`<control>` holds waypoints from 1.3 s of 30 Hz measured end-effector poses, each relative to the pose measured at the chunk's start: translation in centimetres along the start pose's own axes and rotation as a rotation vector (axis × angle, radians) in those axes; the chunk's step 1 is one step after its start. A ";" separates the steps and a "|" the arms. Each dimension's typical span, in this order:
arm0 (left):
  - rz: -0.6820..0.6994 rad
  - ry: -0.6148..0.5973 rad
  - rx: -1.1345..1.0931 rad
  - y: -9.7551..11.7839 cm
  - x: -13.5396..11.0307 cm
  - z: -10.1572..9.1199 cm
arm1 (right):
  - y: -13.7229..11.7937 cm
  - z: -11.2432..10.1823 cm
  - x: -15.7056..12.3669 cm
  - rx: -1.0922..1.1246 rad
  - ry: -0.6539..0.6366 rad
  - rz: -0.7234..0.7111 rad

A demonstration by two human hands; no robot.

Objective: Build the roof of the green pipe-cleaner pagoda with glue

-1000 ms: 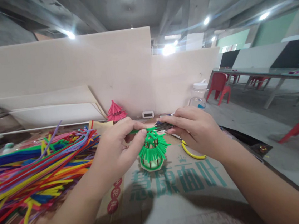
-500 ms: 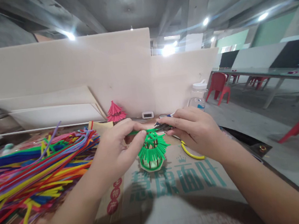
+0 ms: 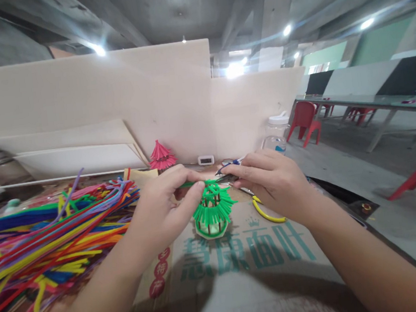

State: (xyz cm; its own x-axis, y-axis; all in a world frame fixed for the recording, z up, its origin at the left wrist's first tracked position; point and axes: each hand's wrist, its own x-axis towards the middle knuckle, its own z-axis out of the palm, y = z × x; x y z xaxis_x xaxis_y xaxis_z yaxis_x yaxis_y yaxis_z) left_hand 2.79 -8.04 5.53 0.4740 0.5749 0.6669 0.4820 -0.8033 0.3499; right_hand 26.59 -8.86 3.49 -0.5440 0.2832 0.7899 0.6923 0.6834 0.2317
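Observation:
My left hand (image 3: 172, 205) is closed, thumb and forefinger pinching a green pipe cleaner (image 3: 187, 184). Directly beyond those fingertips stands a small pavilion-like model (image 3: 214, 210), with green fringed roof layers, dark posts and a pale base ringed in green. My right hand (image 3: 267, 182) is closed around a slim dark metal tool (image 3: 226, 178); its tip points left, close to the model's top and the left fingertips. The right fingers cover most of that tool, so its kind is unclear. Whether the tip touches the green piece cannot be made out.
Piled pipe cleaners (image 3: 62, 232) of many colours lie at the left. Printed cardboard (image 3: 245, 282) covers the work surface. A yellow-handled tool (image 3: 269, 213) rests by my right hand. Behind are a pink model (image 3: 161, 155), a small digital clock (image 3: 206, 160) and a clear plastic jug (image 3: 276, 133).
The green strip that stretched between my left fingers and the dark tool's tip no longer shows across that gap. Both hands stay almost where they were, and the model has not moved.

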 end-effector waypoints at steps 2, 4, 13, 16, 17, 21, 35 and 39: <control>-0.001 -0.001 0.001 0.0 0.0 0.1 | 0.0 0.0 0.0 -0.003 0.007 -0.002; -0.001 -0.002 0.000 0.0 0.1 0.1 | 0.0 0.0 0.0 0.003 0.014 0.000; -0.014 0.005 0.022 -0.1 0.0 -0.2 | 0.0 -0.9 0.0 0.088 0.006 0.079; -0.011 -0.001 0.034 -0.1 0.0 -0.1 | 0.1 -0.8 -0.1 0.063 -0.019 0.067; -0.006 -0.001 0.039 -0.2 0.0 -0.1 | 0.1 -0.7 -0.1 0.055 -0.024 0.060; 0.023 0.010 0.056 -0.3 -0.2 0.1 | 0.0 -0.3 -0.1 0.038 -0.019 0.026; 0.042 -0.008 0.037 -0.2 -0.3 0.2 | 0.0 -0.2 -0.1 0.035 -0.012 0.012; 0.029 -0.012 0.044 -0.2 -0.2 0.2 | 0.0 -0.1 -0.1 0.046 -0.012 0.015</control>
State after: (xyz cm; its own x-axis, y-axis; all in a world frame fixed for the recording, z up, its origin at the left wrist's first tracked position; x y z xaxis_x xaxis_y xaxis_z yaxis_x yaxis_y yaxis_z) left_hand 2.73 -7.94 5.18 0.4970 0.5538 0.6680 0.5001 -0.8120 0.3010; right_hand 26.71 -8.97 3.49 -0.5395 0.3019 0.7860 0.6781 0.7092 0.1930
